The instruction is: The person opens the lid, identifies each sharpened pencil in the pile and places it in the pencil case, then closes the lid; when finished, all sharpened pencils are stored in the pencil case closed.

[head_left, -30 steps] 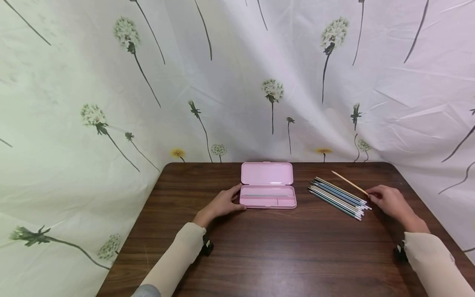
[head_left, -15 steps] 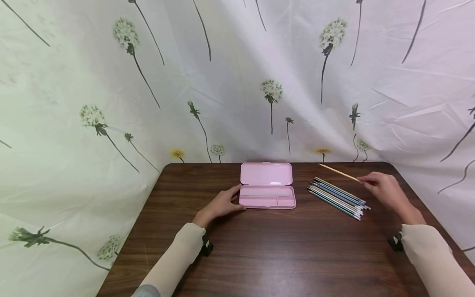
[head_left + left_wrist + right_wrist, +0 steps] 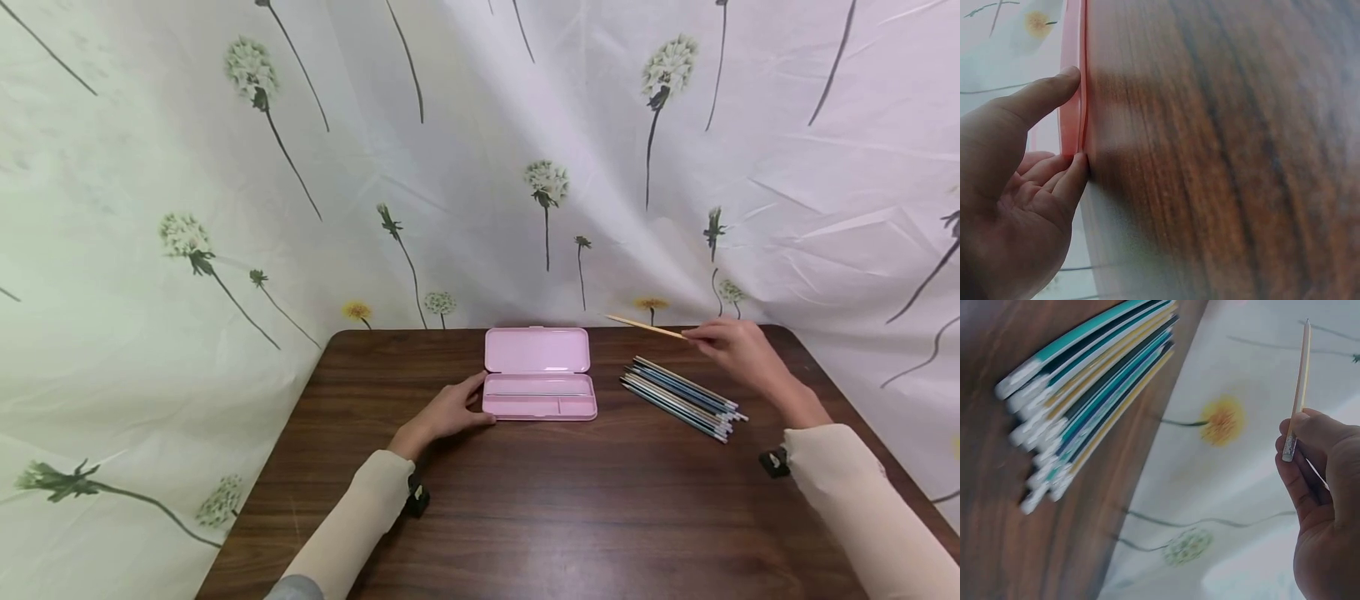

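A pink pencil case (image 3: 537, 350) stands with its lid folded back in the head view, and one pencil (image 3: 534, 394) lies lengthwise inside it. At its left end my left hand (image 3: 450, 410) holds the case, thumb on the front wall and fingers against the end wall. My right hand (image 3: 742, 354) pinches a yellow pencil (image 3: 647, 326) near its eraser end, lifted above the table. In the right wrist view the yellow pencil (image 3: 1302, 375) points away from the thumb and fingers. Below that hand lies a bundle of several pencils (image 3: 678, 402), in green, blue, yellow and other colours.
Everything rests on a dark wooden table (image 3: 555, 508). A white cloth (image 3: 465, 192) printed with dandelions hangs behind the table's back edge and down its left side.
My right hand has lifted the yellow pencil and moved left and toward the back, over the far side of the bundle. My left hand and the pencil case have stayed in place.
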Motion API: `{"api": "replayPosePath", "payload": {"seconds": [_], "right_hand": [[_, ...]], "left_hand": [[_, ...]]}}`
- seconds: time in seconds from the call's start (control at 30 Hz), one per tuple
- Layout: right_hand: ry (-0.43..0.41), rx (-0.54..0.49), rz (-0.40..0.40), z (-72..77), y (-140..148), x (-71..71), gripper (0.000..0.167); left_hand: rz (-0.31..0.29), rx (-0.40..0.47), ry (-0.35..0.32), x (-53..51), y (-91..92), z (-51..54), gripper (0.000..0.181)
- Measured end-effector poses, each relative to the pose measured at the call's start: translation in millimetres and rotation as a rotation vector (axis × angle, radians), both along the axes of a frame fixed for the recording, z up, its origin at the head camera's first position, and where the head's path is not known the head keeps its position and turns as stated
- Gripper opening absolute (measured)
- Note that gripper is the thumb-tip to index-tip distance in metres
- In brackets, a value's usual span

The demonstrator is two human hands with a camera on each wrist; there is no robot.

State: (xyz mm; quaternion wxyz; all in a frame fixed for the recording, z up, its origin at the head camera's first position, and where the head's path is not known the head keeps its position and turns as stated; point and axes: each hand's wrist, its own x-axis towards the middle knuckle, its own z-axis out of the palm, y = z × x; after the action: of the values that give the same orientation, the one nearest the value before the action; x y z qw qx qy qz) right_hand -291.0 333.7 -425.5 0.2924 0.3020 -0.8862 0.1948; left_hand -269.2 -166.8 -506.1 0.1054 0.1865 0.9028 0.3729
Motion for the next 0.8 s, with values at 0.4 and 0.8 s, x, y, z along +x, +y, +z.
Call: {"api": "replayPosePath", "payload": {"seconds": [0.4,0.8], "right_hand": [[0.01,0.018,0.122,21.0,-45,-10.2,0.027],[-0.017,0.052,0.234,23.3,-89,-22.7,0.028]], "left_hand": [[-0.007,0.005,0.009,0.7,-0.2,0.5,0.089],[-0.009,0.012,0.015,0.8,0.3,-0.3,0.089]]}}
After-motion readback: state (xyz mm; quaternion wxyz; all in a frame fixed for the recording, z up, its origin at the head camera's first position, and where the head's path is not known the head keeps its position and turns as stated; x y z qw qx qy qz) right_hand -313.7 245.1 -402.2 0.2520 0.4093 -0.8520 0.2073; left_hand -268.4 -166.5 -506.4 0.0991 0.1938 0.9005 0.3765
